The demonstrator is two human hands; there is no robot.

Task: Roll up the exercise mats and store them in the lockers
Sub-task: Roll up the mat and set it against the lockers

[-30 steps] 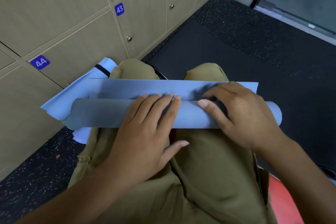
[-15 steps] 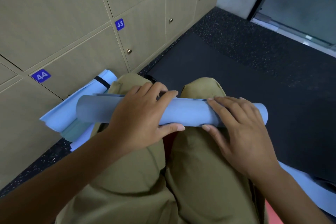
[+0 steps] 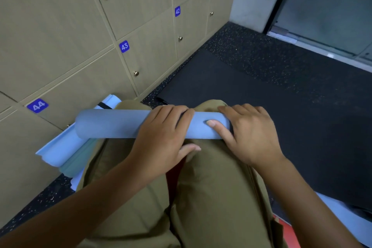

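A light blue exercise mat (image 3: 112, 124), fully rolled into a tube, lies crosswise on my knees. My left hand (image 3: 161, 137) lies over its middle, fingers curled over the top and thumb below. My right hand (image 3: 247, 135) wraps the roll's right end, thumb pressed on the near side. A second blue mat (image 3: 58, 151), rolled and bound with a black strap, lies on the floor at my left against the lockers. The tan lockers (image 3: 80, 26) numbered 44, 43 and 42 stand shut, each with a small knob.
A black mat (image 3: 251, 106) lies flat on the speckled dark floor ahead of my knees. A glass door (image 3: 332, 6) and a grey wall corner stand at the far right. A pale blue strip and something red show by my right hip.
The loose flap has been rolled in, so the mat is now a closed tube near my knees. Both hands moved forward with it, and my right hand shifted onto the roll's right end.
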